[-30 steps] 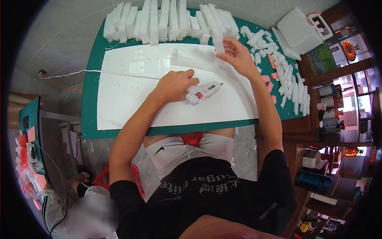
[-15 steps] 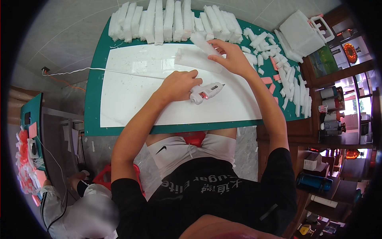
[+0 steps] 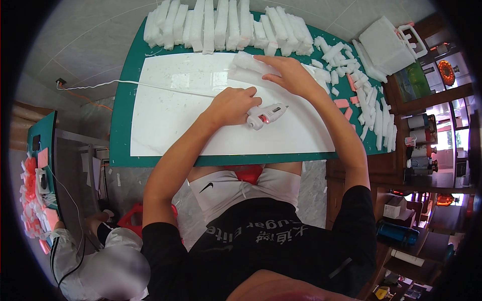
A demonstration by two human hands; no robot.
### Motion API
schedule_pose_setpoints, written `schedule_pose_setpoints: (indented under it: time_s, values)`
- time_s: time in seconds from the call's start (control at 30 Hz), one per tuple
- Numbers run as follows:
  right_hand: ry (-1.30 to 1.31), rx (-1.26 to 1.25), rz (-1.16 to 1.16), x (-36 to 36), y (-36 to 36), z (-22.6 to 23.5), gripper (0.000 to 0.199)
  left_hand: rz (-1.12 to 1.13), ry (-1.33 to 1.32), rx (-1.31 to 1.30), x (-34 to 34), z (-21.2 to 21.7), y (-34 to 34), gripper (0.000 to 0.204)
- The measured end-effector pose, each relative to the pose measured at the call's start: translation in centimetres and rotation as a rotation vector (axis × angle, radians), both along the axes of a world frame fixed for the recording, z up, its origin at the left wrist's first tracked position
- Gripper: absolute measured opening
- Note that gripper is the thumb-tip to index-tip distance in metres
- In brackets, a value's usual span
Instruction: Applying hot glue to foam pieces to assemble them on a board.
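Note:
My left hand (image 3: pixel 232 106) is closed around a white glue gun (image 3: pixel 268 115), whose nozzle points to the right, above a white board (image 3: pixel 181 133). A white cord (image 3: pixel 145 84) trails from it to the left. Near the board's far edge, my right hand (image 3: pixel 290 76) rests on a white foam block (image 3: pixel 247 61), fingers along its top and thumb at its near side. The block lies along another white foam piece (image 3: pixel 240 75) on the board. My palm hides the block's right end.
A row of white foam strips (image 3: pixel 221 25) lines the far edge of the green table (image 3: pixel 120 133). Loose white and pink foam pieces (image 3: pixel 342 103) lie at right. A white foam box (image 3: pixel 386 45) stands beyond them, beside shelves (image 3: pixel 442 165). Another person (image 3: pixel 113 256) sits at lower left.
My right hand has lowered the tilted foam block so that it lies along the other foam piece. The glue gun stays in my left hand. The whole view has shifted slightly.

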State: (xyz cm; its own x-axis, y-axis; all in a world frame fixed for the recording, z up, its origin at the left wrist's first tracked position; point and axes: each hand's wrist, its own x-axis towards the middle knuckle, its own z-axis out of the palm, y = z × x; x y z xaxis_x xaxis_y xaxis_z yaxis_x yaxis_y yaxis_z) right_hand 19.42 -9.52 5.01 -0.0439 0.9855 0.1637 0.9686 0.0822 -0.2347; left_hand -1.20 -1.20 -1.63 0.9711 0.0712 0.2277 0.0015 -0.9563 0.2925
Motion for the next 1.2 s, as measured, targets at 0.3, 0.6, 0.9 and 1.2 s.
schedule_pose_setpoints:
  time_s: [0.3,0.6,0.9,1.2]
  values:
    - [-0.039,-0.064,0.031,-0.6,-0.2,0.1,0.051,0.002,-0.028,-0.011,0.0,0.3,-0.3,0.026]
    - [-0.035,0.169,0.158,-0.5,1.6,-0.2,0.044,0.004,-0.041,-0.005,-0.1,0.1,-0.2,0.027]
    - [-0.149,0.122,0.165,-1.8,3.4,-1.0,0.03,0.002,-0.067,-0.004,0.0,0.0,-0.4,0.026]
    - [-0.11,0.069,0.174,-1.9,3.3,-0.6,0.028,0.002,-0.077,0.001,-0.1,0.0,-0.4,0.028]
